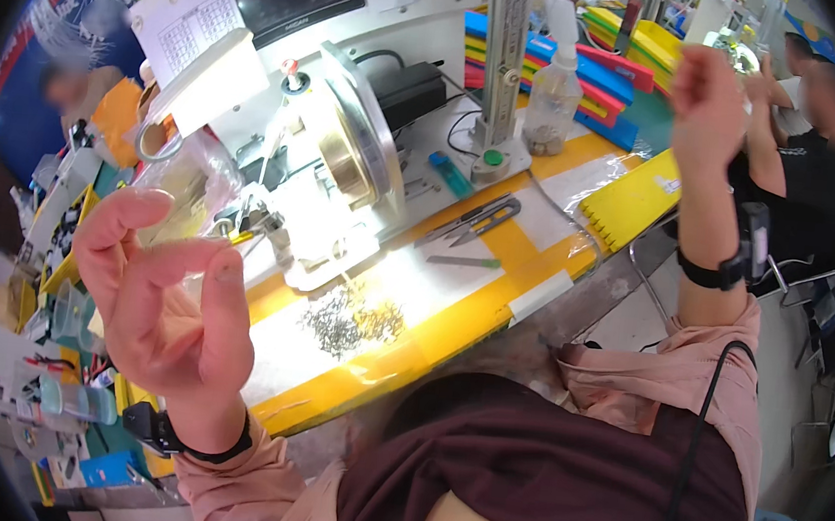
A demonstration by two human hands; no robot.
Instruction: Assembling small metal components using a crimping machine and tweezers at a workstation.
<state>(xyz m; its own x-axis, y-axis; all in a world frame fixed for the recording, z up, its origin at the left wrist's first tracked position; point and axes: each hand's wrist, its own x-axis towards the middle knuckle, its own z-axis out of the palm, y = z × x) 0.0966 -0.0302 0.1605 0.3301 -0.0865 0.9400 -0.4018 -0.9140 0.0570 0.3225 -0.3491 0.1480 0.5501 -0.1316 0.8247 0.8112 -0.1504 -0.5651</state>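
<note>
Head view. Left grip [229, 254]: thumb and index tips drawn close together, other fingers curled; a small yellow piece [243, 237] shows right at the tips, but cannot tell whether it is pinched. Position of piece: in front of the brightly lit machine [383, 169], left of its brass-coloured wheel [345, 158].

Right grip [711, 103]: raised, well apart from the machine, blurred; finger closure cannot be told. Spiral notebook [634, 199], yellow, lies below it on the desk [365, 384].

A heap of small metallic pieces [336, 321] lies before the machine. Scissors-like tool [484, 224] lies to the heap's right; clear bottle [553, 103] stands beyond.
</note>
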